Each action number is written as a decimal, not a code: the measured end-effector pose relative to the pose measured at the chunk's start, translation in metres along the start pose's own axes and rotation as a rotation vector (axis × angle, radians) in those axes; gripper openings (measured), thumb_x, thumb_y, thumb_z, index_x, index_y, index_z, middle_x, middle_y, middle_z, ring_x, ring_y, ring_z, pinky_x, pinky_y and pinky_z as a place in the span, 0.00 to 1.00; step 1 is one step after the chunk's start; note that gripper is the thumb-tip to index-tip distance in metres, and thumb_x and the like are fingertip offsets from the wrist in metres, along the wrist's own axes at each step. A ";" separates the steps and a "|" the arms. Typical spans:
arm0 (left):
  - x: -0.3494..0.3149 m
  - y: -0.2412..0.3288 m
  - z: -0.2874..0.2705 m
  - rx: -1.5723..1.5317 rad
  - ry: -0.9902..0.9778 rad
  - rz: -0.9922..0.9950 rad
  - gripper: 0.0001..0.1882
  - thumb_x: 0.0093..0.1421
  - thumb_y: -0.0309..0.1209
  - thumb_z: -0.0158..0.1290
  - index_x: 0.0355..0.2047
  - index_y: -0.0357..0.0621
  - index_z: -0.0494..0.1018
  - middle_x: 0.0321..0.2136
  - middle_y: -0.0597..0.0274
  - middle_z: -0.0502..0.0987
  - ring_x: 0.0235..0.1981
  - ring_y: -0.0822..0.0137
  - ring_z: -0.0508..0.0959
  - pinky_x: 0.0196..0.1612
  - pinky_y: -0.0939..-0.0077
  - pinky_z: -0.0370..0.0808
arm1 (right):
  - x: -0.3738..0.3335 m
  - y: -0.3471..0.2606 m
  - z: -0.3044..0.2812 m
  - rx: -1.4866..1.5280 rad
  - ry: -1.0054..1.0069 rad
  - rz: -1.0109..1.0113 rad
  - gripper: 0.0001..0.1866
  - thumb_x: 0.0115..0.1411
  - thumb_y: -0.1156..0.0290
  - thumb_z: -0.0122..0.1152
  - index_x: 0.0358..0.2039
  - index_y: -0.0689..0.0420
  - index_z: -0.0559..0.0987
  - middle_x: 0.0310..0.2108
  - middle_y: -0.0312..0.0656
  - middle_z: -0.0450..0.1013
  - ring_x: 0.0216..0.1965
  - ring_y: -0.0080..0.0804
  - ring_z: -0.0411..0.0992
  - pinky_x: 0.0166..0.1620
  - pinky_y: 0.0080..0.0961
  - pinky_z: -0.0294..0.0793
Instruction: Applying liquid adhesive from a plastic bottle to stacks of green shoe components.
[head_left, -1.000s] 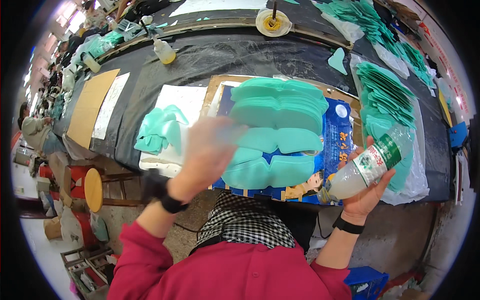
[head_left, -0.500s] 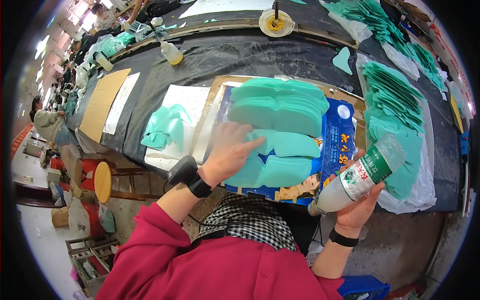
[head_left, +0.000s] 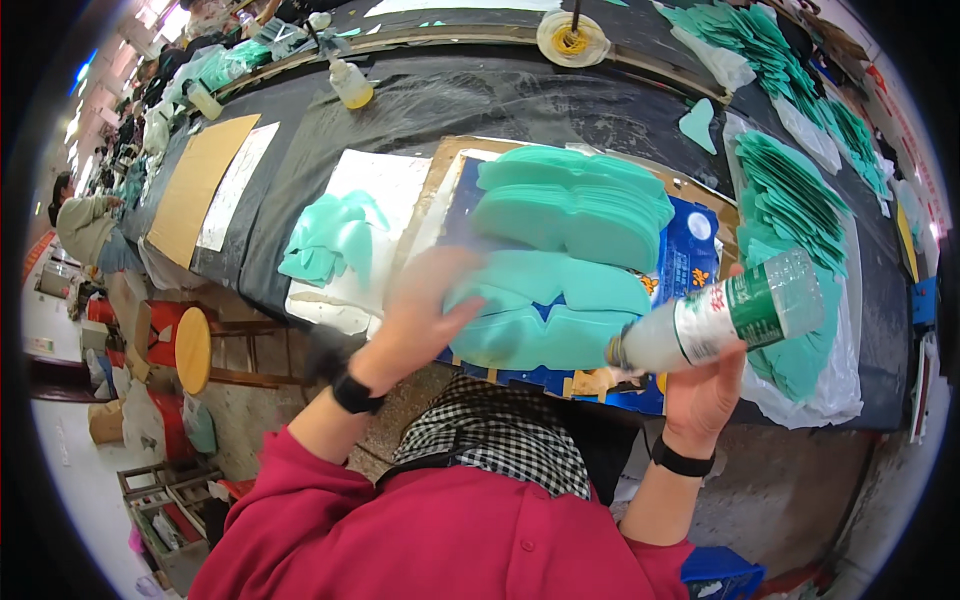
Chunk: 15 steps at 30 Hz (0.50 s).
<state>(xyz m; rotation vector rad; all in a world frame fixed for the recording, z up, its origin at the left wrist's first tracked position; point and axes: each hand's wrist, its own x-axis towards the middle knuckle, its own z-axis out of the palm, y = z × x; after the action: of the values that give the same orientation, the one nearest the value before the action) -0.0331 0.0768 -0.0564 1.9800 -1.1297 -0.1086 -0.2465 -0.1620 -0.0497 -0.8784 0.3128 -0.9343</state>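
At the left of the bench, a loose heap of green pieces [head_left: 335, 240] is noted on a white sheet [head_left: 385, 178]. Beside it, the left hand [head_left: 418, 315] is held loosely wide, with nothing seen gripped; owing to blur, contact with the green sheets cannot be confirmed. Should the near sheets [head_left: 590, 338] be brushed, their alignment could be lost, as they appear unsecured on the blue board [head_left: 690, 235]. Beyond them, the layered stack [head_left: 615, 232] could be slid apart by a knock. A clear bottle [head_left: 715, 318] is clasped in the right hand [head_left: 703, 395], tilted neck-down at the near sheets' right end. Through squeezing or steeper tilting, cloudy liquid could be spilled; whether the neck is capped cannot be told. Farther right, the fanned pile [head_left: 795, 195] could be disturbed if the bottle's base is swung.
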 end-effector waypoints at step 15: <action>-0.108 -0.047 -0.178 -0.046 0.659 -0.460 0.21 0.69 0.24 0.54 0.62 0.45 0.70 0.45 0.66 0.77 0.46 0.75 0.75 0.53 0.79 0.72 | 0.026 0.110 0.134 -0.646 -0.596 -0.321 0.35 0.57 0.70 0.77 0.61 0.61 0.68 0.50 0.48 0.76 0.50 0.39 0.77 0.53 0.35 0.76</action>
<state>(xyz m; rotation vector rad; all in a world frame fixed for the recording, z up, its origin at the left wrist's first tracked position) 0.0139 0.2786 -0.0069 1.9790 -0.2458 0.2612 -0.0901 -0.0813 -0.0477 -1.7905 -0.0588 -0.8205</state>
